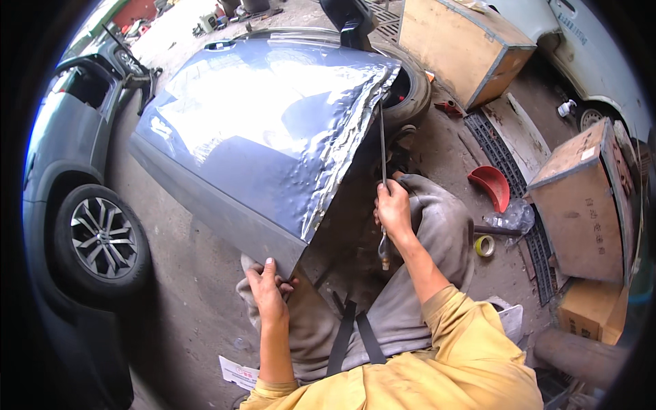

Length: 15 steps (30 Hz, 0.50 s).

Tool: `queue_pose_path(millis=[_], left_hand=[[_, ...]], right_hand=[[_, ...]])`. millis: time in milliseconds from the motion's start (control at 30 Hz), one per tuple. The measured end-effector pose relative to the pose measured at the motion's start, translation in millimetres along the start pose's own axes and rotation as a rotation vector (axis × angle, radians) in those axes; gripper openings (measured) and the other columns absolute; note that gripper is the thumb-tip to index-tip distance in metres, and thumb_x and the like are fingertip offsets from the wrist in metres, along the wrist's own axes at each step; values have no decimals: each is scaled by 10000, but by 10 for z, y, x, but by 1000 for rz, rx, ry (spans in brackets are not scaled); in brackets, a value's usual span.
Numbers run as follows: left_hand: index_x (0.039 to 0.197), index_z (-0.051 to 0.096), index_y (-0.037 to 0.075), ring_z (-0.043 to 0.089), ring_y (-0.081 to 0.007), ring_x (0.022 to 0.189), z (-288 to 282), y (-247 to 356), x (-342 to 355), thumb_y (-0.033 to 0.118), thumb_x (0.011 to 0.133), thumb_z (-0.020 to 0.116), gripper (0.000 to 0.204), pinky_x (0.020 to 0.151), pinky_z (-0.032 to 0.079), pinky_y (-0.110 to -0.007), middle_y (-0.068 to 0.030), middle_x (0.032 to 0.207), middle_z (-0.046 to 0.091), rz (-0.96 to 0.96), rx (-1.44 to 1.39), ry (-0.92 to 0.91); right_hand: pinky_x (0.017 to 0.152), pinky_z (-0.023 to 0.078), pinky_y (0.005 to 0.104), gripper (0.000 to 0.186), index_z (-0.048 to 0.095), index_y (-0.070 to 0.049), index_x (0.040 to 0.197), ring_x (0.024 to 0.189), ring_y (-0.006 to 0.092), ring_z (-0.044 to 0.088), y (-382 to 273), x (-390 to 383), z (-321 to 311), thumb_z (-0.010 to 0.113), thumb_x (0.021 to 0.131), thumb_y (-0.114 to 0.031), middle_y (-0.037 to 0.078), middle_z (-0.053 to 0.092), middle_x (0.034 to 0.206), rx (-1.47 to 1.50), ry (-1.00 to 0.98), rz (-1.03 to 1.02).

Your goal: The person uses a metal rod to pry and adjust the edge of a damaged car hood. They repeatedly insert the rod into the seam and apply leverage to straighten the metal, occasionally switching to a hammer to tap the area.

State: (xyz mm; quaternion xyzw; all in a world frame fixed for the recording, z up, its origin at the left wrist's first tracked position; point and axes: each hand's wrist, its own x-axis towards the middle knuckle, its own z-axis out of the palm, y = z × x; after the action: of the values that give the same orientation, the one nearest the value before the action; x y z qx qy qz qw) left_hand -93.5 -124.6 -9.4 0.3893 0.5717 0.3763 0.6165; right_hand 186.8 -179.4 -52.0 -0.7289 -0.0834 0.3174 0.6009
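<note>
A grey-blue car door [239, 160] lies tilted in front of me. Its right edge is crumpled and dented, with bright creases. My left hand [271, 290] is closed around the door's near lower corner, thumb on top and fingers underneath. In my right hand [394, 208] is a long screwdriver [383, 143], gripped partway along its metal shaft. Its dark handle, with a yellowish end, hangs below my fist. The shaft points away from me, its far end close by the crumpled edge; whether it touches is unclear.
A tyre [413, 85] sits under the door's far right side. On the right are wooden crates [458, 48], a red curved piece [490, 188], a roll of tape [484, 246] and a cardboard box [593, 309]. A dark car [75, 150] stands to the left.
</note>
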Motion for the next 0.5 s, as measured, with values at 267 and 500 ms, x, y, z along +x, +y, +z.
queue_pose_path(millis=[267, 500], left_hand=[[1074, 424, 69, 473, -93, 575, 57, -53, -43, 201, 974, 601, 243, 499, 520, -276, -16, 762, 470, 37, 1, 12], [1109, 449, 71, 421, -84, 541, 132, -22, -127, 281, 976, 612, 297, 508, 502, -279, 21, 718, 415, 21, 69, 167]], right_hand=[[749, 488, 514, 226, 643, 4, 1048, 902, 492, 628, 322, 323, 157, 552, 996, -196, 283, 657, 877, -256, 301, -451], [688, 476, 526, 176, 630, 6, 1043, 830, 492, 625, 221, 385, -17, 557, 995, -147, 284, 635, 816, -280, 225, -492]])
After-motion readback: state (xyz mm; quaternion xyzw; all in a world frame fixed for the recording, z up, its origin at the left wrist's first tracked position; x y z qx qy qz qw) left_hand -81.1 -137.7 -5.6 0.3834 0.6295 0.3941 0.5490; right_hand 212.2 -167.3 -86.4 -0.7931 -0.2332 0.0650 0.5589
